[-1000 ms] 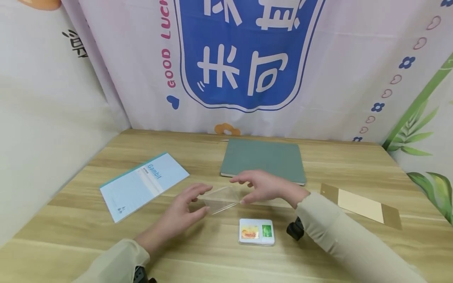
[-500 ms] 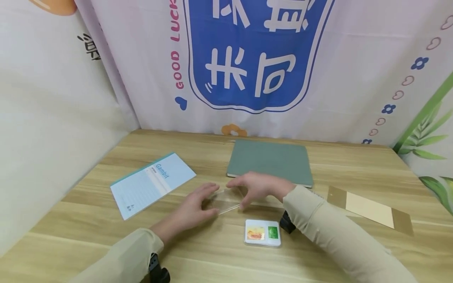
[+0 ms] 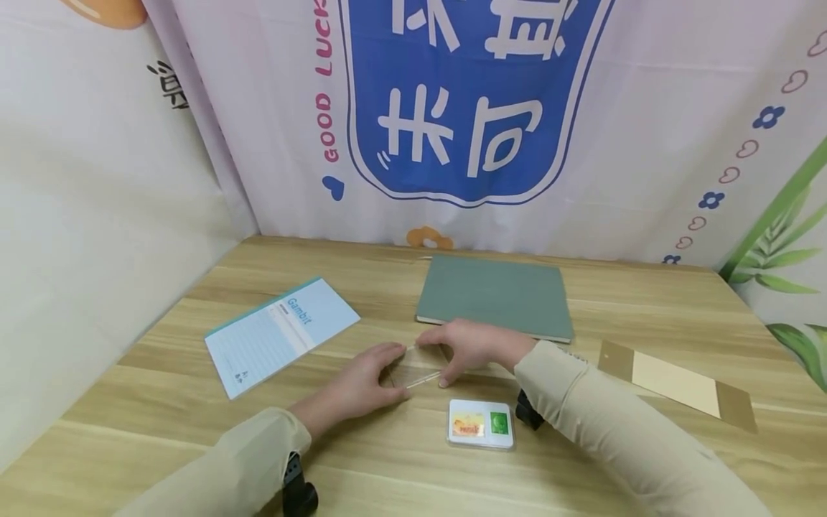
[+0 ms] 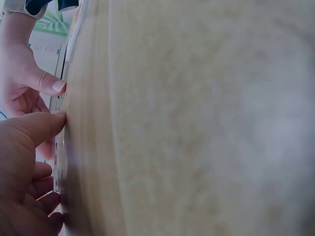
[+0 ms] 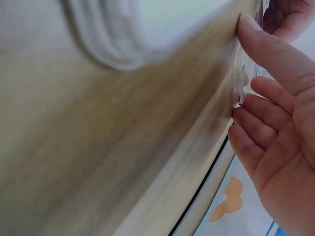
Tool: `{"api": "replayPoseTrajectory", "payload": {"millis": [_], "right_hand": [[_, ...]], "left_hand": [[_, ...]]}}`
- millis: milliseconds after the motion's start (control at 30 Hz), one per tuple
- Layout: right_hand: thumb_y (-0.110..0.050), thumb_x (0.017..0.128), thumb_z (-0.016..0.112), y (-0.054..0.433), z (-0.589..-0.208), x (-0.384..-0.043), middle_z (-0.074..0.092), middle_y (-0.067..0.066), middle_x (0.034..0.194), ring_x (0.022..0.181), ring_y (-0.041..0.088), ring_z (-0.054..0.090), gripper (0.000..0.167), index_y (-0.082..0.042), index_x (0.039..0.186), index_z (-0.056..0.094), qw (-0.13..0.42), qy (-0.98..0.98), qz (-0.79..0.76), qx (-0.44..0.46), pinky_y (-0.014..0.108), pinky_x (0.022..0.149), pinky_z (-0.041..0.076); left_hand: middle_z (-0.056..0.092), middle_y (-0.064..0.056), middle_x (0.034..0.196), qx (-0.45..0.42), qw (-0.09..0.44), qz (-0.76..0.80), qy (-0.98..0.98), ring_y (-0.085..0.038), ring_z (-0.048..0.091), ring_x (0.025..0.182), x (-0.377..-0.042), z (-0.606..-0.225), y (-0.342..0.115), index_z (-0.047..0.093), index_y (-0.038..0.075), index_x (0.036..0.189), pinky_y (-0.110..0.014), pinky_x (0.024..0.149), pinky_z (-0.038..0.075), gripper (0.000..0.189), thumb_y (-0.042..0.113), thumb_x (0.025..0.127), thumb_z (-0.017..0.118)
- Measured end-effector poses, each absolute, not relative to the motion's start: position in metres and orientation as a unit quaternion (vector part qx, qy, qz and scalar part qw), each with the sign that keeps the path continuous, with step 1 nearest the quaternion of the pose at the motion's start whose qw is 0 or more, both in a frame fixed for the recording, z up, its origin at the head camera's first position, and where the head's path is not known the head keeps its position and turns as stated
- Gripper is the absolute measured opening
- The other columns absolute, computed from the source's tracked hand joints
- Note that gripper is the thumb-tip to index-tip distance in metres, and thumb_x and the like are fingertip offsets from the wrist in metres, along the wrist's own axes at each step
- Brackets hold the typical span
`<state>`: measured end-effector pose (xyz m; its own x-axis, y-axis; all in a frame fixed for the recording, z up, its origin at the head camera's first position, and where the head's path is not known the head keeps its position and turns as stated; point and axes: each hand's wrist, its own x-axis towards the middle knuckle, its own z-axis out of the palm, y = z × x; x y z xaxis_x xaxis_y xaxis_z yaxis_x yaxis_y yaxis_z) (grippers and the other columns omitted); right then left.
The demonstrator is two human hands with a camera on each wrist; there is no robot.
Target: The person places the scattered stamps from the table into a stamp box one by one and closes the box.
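Between the two hands, a clear, flat plastic cover [image 3: 413, 368] lies low at the wooden tabletop. My left hand [image 3: 355, 384] grips its left end, thumb on the near edge and fingers round the far side. At the right end, my right hand [image 3: 470, 347] holds it likewise between thumb and fingers. In the left wrist view the cover [image 4: 58, 167] shows edge-on, with the left thumb and fingertips against it. Just nearer than the right hand sits a small white case [image 3: 481, 424] with a yellow-orange picture and a green one.
A light blue notebook [image 3: 282, 336] lies at the left. Behind the right hand is a green hardcover book [image 3: 494, 296]. A brown-and-cream card strip [image 3: 675, 384] lies at the right, by the right sleeve. A printed curtain [image 3: 278, 143] hangs along the table's back edge.
The clear cover, tilted and raised a second ago, has come down flat towards the table. Both hands have drawn closer together round it. The head view has shifted slightly.
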<state>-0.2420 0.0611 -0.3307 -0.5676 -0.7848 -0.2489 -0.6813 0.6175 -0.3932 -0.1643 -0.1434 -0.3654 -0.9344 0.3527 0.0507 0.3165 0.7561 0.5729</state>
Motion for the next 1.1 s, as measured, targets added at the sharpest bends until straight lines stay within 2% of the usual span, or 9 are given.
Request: {"api": "replayPoseTrajectory", "payload": {"millis": [267,600,1100], "right_hand": [[-0.024,0.076,0.076,0.061,-0.332,-0.242,0.053,0.002,0.132,0.119,0.018,0.049,0.061,-0.013,0.131,0.053,0.173,0.884,-0.117,-0.419,0.034,0.099,0.04],[-0.02,0.075,0.076,0.08,-0.326,-0.234,0.056,0.005,0.128,0.12,0.023,0.049,0.056,-0.009,0.126,0.056,0.157,0.869,-0.191,-0.43,0.04,0.101,0.039],[-0.032,0.075,0.076,0.125,-0.324,-0.205,0.055,0.004,0.129,0.121,0.025,0.049,0.06,-0.01,0.127,0.056,0.133,0.869,-0.298,-0.373,0.047,0.1,0.039]], "left_hand": [[0.05,-0.016,0.133,0.188,0.025,0.286,0.939,-0.031,0.045,0.124,-0.167,-0.365,-0.143,0.05,0.0,0.13,-0.044,0.104,0.035,0.057,0.025,0.082,0.069],[0.054,-0.011,0.129,0.191,0.015,0.346,0.918,-0.024,0.053,0.114,-0.165,-0.363,-0.141,0.056,0.005,0.126,-0.042,0.099,0.041,0.056,0.027,0.078,0.074],[0.056,-0.011,0.128,0.298,-0.014,0.36,0.884,-0.028,0.051,0.119,-0.163,-0.355,-0.125,0.057,0.004,0.123,-0.045,0.099,0.041,0.054,0.024,0.076,0.074]]}}
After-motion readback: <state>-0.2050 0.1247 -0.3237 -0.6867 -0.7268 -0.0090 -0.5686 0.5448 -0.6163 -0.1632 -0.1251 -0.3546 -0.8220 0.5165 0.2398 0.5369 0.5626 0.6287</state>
